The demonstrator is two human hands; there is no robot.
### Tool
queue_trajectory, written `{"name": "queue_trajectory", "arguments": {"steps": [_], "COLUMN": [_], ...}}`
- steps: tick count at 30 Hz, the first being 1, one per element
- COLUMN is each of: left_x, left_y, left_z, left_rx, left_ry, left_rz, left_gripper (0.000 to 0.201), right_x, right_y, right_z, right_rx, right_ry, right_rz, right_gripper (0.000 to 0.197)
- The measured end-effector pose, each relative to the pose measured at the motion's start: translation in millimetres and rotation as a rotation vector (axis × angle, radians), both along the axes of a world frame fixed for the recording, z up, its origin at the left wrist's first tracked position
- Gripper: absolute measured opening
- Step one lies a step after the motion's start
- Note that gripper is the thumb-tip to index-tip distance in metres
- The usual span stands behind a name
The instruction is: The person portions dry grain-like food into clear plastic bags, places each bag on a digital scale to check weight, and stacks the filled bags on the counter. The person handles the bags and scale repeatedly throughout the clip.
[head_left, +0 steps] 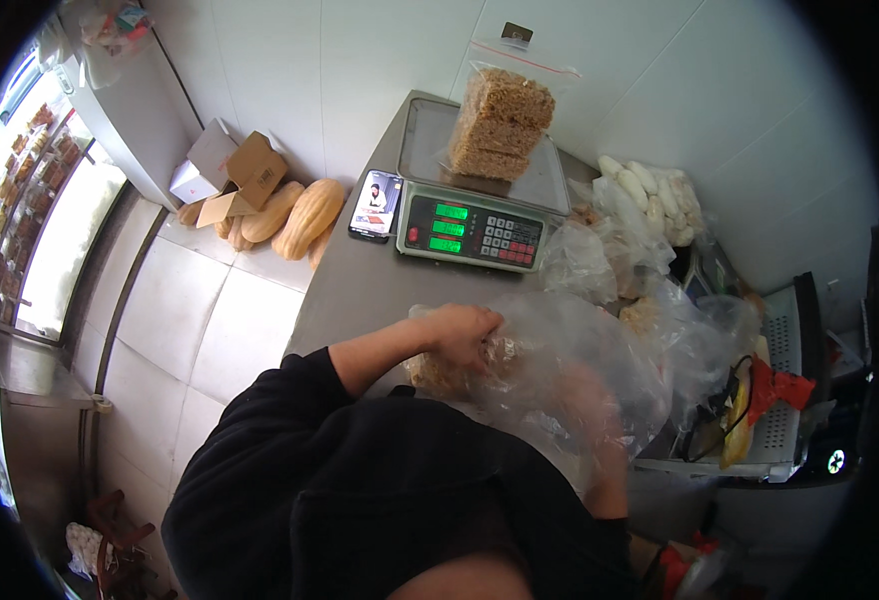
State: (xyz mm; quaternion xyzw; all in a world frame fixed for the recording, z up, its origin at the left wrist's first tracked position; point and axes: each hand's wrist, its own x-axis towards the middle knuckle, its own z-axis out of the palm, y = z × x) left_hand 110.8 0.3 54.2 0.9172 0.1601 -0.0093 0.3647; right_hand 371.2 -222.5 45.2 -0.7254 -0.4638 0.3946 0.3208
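A large clear plastic bag spreads over the near part of the grey table, in front of the scale. Brown crumbly food shows through clear plastic under my left forearm and hand. My left hand is closed, its fingers curled into the bag's plastic near the left side. My right hand shows only hazily through the bag's film, which covers it, and its fingers cannot be made out. Beyond the bag, a digital scale carries a zip bag of brown crispy blocks standing upright on its pan.
A phone leans left of the scale. Crumpled plastic bags and a bag of white pieces crowd the right side, near a perforated metal tray. Squashes and an opened carton lie on the floor at left.
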Motion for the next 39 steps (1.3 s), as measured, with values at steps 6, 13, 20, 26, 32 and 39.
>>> {"name": "queue_trajectory", "arguments": {"steps": [6,13,20,26,32,39], "left_x": [-2.8,-0.6,-3.2,-3.5,-5.7,-8.1], "left_y": [2.4,-3.1,-4.5,-0.8,-3.0,-0.3], "left_z": [1.9,6.4,5.5,1.1,3.3,6.7], "left_rx": [0.013,0.016,0.053,0.048,0.075,0.063], "left_ry": [-0.012,-0.010,-0.051,-0.053,-0.064,-0.030], "left_rz": [0.011,0.019,-0.001,0.021,-0.051,-0.071], "left_gripper": [0.068,0.060,0.060,0.065,0.066,0.070], "right_x": [20.0,4.3,-16.9,-51.6,-105.6,-104.6], "right_y": [-21.0,7.7,78.4,72.0,79.8,81.0], "right_z": [19.7,-20.2,-88.7,-26.9,-13.3,-29.9], "right_rx": [0.140,0.248,-0.021,-0.005,-0.093,0.024], "right_ry": [0.412,0.174,-0.279,-0.242,-0.442,-0.068], "right_rz": [-0.075,0.128,0.110,0.309,0.435,0.274], "right_gripper": [0.034,0.037,0.061,0.077,0.075,0.062]}}
